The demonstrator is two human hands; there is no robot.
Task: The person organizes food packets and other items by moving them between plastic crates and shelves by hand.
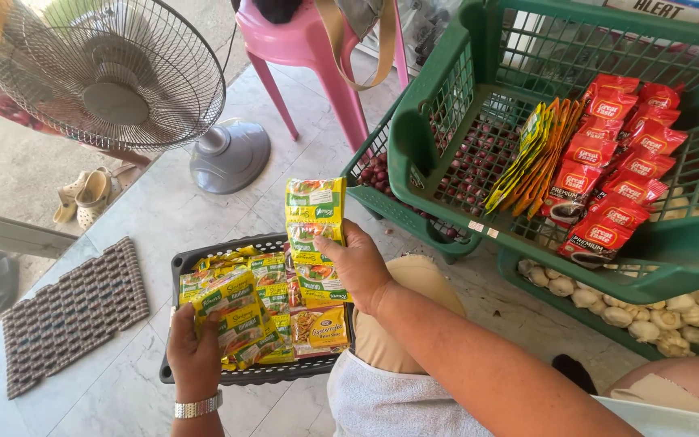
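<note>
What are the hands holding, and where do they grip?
The right hand pinches a strip of yellow-green sachets near its middle. The left hand grips a bunch of similar packets at their lower end.

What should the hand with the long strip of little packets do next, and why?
Probably carry the strip of sachets across to the green basket and lay it beside the yellow and red packets. The right hand holds it lifted above the black tray, and the green basket already has packets lined up in neat rows. The left hand grips another bunch over the tray.
</note>
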